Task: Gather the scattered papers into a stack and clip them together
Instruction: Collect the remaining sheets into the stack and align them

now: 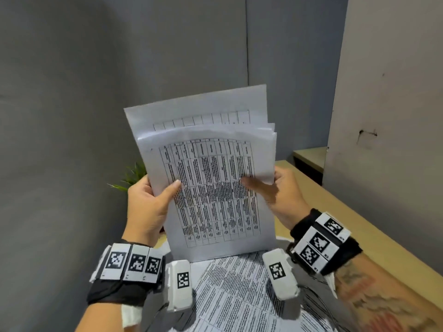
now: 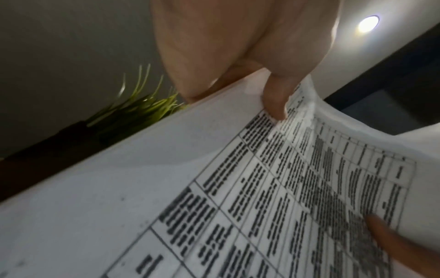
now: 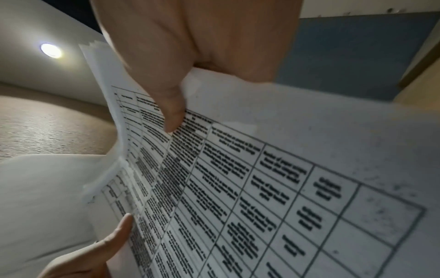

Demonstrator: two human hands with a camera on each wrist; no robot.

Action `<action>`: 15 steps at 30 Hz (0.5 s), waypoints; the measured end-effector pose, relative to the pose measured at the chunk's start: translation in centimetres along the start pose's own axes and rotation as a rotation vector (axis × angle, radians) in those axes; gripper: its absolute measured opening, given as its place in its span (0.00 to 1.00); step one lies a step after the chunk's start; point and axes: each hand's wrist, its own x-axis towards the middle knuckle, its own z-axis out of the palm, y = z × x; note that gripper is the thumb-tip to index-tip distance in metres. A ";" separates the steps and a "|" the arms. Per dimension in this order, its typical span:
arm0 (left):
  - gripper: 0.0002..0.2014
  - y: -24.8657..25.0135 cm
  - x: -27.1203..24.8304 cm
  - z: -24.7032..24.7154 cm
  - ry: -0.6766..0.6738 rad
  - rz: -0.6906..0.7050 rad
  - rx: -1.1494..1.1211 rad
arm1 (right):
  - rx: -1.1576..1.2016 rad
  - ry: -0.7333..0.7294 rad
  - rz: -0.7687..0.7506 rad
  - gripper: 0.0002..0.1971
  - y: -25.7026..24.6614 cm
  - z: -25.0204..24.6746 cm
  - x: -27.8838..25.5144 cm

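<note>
Left hand (image 1: pixel 148 200) and right hand (image 1: pixel 282 188) grasp an upright paper stack (image 1: pixel 211 178) between them, thumbs pressed on its printed front.

Black wristbands (image 1: pixel 115 291), white coded tags (image 1: pixel 133 262), forearm tattoo (image 1: pixel 374 300)

- The papers (image 1: pixel 211 178) hide the fingers of both hands; only the thumbs show in front.
- The print on the sheets is too blurry to read.
- The papers hide most of the green plant (image 1: pixel 134 177).
- The sheet on the counter (image 1: pixel 242 295) is cut off at the bottom edge.
</note>
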 end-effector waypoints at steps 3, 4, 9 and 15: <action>0.12 1.1 0.3 0.2 0.019 0.049 -0.104 | -0.001 0.016 -0.065 0.11 -1.2 0.1 0.4; 0.12 1.4 0.5 0.0 -0.004 0.058 -0.160 | 0.000 0.015 -0.083 0.12 -1.6 0.0 0.4; 0.29 0.1 0.4 -0.7 -0.184 -0.104 -0.196 | 0.079 -0.088 0.067 0.21 -1.7 -1.1 -0.3; 0.28 -1.2 -0.3 -0.2 -0.251 -0.258 -0.135 | 0.002 -0.084 0.138 0.14 -0.7 -0.8 -0.8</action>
